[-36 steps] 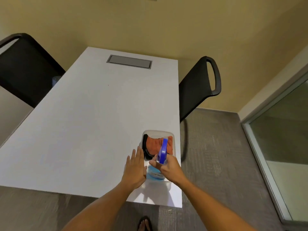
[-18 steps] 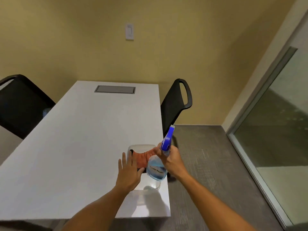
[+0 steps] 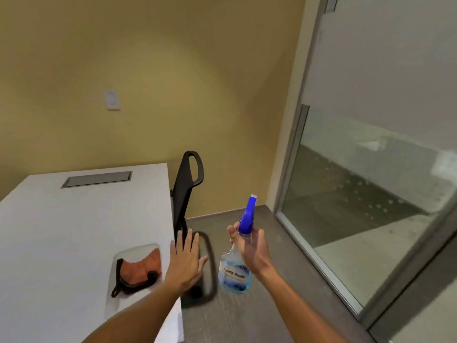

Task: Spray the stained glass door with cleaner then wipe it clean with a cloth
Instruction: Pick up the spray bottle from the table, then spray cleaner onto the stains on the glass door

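My right hand (image 3: 251, 251) grips the neck of a clear spray bottle (image 3: 235, 271) with blue liquid and a blue trigger head, held in the air over the floor to the right of the table. My left hand (image 3: 185, 261) hovers flat with fingers spread past the table's right edge, holding nothing. An orange cloth (image 3: 139, 269) with black trim lies in a clear tray (image 3: 133, 250) on the white table (image 3: 61, 231). The glass door (image 3: 371, 194) with its grey frame fills the right side, frosted above and clear below.
A black chair (image 3: 186, 191) stands between the table and the glass door, right behind my left hand. Grey carpet (image 3: 247, 318) lies under my right arm. A yellow wall with a light switch (image 3: 112, 100) is behind the table.
My right hand has lifted the spray bottle out of the tray and carried it right, off the table. My left hand left the tray's side. The view swung right toward the glass door.
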A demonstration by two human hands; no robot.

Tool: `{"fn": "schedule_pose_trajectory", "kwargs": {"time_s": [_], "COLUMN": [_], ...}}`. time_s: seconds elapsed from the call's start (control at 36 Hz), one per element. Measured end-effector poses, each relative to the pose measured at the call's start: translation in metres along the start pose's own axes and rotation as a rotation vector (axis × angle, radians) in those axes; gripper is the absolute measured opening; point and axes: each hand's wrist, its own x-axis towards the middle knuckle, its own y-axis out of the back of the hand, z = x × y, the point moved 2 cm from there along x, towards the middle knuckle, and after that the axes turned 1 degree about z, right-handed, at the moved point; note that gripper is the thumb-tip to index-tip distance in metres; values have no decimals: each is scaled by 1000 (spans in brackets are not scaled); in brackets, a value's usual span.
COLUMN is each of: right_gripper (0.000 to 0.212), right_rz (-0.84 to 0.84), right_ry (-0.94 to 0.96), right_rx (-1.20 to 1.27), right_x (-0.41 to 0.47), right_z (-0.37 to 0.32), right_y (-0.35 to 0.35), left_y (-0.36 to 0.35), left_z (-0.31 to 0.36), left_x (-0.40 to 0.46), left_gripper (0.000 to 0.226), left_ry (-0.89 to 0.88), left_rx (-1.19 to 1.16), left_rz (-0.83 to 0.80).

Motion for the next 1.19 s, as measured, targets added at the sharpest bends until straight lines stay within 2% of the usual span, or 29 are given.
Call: {"fn": "schedule_pose_trajectory", "kwargs": {"time_s": [0.11, 0.22, 0.33, 0.42, 0.47, 0.64, 0.75, 0.83, 0.92, 1.03, 1.11, 1.19], "right_gripper": [22, 12, 16, 23, 27, 24, 32, 45, 27, 30, 21, 15], "right_rz": [75, 201, 355, 434, 470, 623, 722, 763, 810, 890, 954, 1012], "right_ry": [90, 112, 73, 44, 40, 70, 70, 74, 68, 63, 92, 123], "right_rx": [-58, -43, -47, -71, -83, -168, -205, -217, -276, -293, -297, -329], "right_x": [-23, -46, -69, -85, -96, -122, -129, -128, -122, -111, -102, -89], "right_z": [-6, -1, 2, 4, 0, -11, -16, -22, -24, -27, -31, -36], "right_y": [56, 107, 158, 195, 215, 271, 303, 323, 345, 371, 390, 412], "left_y": [-2, -12, -16, -18, -16, -9, -2, 2, 3, 7, 14, 22], "left_z": [59, 117, 179, 222, 248, 322, 365, 394, 422, 463, 497, 533], "left_x": [4, 9, 9, 7, 6, 11, 13, 21, 33, 53, 70, 91], "left_gripper": [103, 103, 102, 88, 92, 81, 81, 82, 87, 100, 115, 119], "left_ry": [-102, -223, -339, -412, -464, -628, -713, -741, -757, -809, -882, -947], "left_rx": [7, 39, 34, 47, 49, 58, 88, 82, 77, 78, 103, 78], "left_rz": [-17, -6, 2, 10, 7, 65, 76, 72, 63, 61, 87, 140]}}
